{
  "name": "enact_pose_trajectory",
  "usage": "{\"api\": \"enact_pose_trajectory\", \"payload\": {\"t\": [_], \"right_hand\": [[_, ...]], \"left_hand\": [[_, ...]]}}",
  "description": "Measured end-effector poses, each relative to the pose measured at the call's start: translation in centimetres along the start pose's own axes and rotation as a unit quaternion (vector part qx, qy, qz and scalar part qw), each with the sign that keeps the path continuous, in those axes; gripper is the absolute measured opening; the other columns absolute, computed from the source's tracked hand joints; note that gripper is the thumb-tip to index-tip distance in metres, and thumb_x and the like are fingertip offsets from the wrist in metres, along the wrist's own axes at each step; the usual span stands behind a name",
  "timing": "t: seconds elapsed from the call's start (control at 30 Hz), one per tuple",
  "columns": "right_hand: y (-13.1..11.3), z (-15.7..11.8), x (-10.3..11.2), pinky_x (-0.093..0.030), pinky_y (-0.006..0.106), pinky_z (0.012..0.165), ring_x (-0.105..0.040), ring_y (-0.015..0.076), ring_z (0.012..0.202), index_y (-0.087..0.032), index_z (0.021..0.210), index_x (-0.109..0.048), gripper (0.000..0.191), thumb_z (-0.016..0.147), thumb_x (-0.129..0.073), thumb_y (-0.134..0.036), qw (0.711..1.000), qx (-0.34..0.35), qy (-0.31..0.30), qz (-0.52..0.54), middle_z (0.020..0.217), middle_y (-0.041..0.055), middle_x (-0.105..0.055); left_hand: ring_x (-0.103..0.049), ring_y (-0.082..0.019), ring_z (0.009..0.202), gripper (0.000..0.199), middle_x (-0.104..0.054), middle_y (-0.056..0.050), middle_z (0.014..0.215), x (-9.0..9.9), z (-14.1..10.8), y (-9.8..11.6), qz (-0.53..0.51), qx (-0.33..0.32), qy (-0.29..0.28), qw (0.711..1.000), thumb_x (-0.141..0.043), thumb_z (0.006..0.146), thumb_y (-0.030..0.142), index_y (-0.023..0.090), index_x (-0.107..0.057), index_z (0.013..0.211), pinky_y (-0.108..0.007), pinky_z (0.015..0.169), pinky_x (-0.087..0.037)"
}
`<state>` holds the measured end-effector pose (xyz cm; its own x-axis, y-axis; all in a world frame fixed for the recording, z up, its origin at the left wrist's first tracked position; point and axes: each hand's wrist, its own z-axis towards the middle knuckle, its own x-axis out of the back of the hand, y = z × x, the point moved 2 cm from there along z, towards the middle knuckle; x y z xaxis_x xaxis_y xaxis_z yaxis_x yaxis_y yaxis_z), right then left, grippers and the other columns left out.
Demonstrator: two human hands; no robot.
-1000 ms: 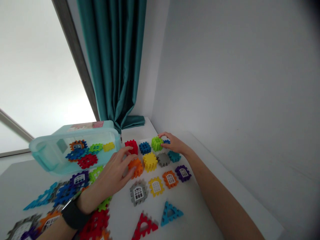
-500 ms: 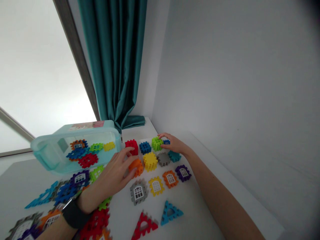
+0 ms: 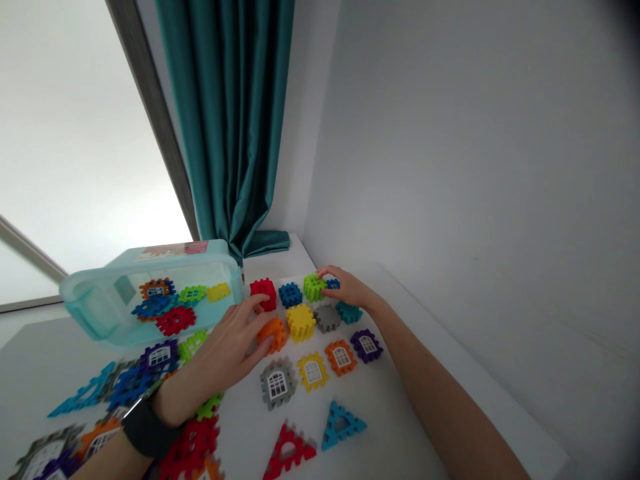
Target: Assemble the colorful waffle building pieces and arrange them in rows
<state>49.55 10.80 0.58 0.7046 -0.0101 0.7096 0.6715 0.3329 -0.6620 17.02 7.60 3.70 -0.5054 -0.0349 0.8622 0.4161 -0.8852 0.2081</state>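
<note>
- White desk (image 3: 395, 427): carries everything listed below; it meets a white wall (image 3: 450, 167) on the right.
- Teal curtain (image 3: 225, 120): satin-like, hanging in folds, its lower end gathered on the far end of the desk.
- Clear plastic storage box (image 3: 100, 307): aqua-tinted, at the far left of the desk, with orange, blue, lime, yellow and red interlocking pieces visible inside.
- Loose heap of interlocking plastic pieces (image 3: 130, 390): blue, purple, red, grey and lime, in the near left corner of the desk, partly under the left forearm.
- Left hand (image 3: 225, 343): fingers spread, fingertips against the orange cube; the grip may be closing, but whether it holds the cube cannot be told. A black watch strap (image 3: 150, 430) circles the wrist.
- Right hand (image 3: 350, 288): grip pinched closed on the lime-green cube.
- Built cubes, in a loose group at the middle of the desk: red cube (image 3: 263, 295), just beside the left hand; blue cube (image 3: 291, 295); lime-green cube (image 3: 314, 287); yellow cube (image 3: 301, 322); orange cube (image 3: 273, 335).
- Flat window tiles, in a row nearer the person: grey (image 3: 278, 384), yellow (image 3: 313, 371), orange (image 3: 341, 357), purple (image 3: 367, 345).
- Triangular pieces, nearest the person: red (image 3: 289, 453), blue (image 3: 341, 427).
</note>
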Motion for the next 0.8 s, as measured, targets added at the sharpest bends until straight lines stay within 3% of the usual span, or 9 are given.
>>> {"api": "enact_pose_trajectory", "payload": {"t": [0.43,0.57,0.8], "right_hand": [[-0.6,0.0,0.1,-0.04,0.045,0.112,-0.056,0.0241,0.125,-0.023,0.112,-0.062,0.033,0.081,-0.071,-0.027,0.999,0.027,0.022,-0.026,0.128,0.0078,-0.062],[-2.8,0.1,0.1,-0.039,0.047,0.113,-0.054,0.0252,0.128,-0.023,0.113,-0.063,0.03,0.085,-0.069,-0.03,0.996,0.062,0.036,-0.058,0.132,0.0098,-0.06],[-9.3,-0.1,-1.0,-0.038,0.049,0.114,-0.053,0.0246,0.129,-0.024,0.115,-0.065,0.024,0.091,-0.062,-0.026,0.99,0.105,0.002,-0.094,0.134,0.0107,-0.06]], "left_hand": [[-0.054,-0.031,0.121,0.031,-0.051,-0.014,0.137,-0.4,-0.3,-0.4,0.007,0.001,-0.017,1.0,-0.05,0.094,0.026,0.022,-0.059,0.124,-0.048,0.1,-0.049],[-0.055,-0.03,0.119,0.032,-0.054,-0.013,0.133,-0.2,-0.2,-0.4,0.009,0.004,-0.028,1.0,-0.052,0.092,0.022,0.022,-0.059,0.123,-0.048,0.098,-0.049],[-0.056,-0.03,0.115,0.024,-0.059,-0.011,0.124,1.2,0.3,-0.3,0.037,0.007,-0.036,0.999,-0.05,0.094,0.022,0.021,-0.062,0.116,-0.049,0.096,-0.046]]}}
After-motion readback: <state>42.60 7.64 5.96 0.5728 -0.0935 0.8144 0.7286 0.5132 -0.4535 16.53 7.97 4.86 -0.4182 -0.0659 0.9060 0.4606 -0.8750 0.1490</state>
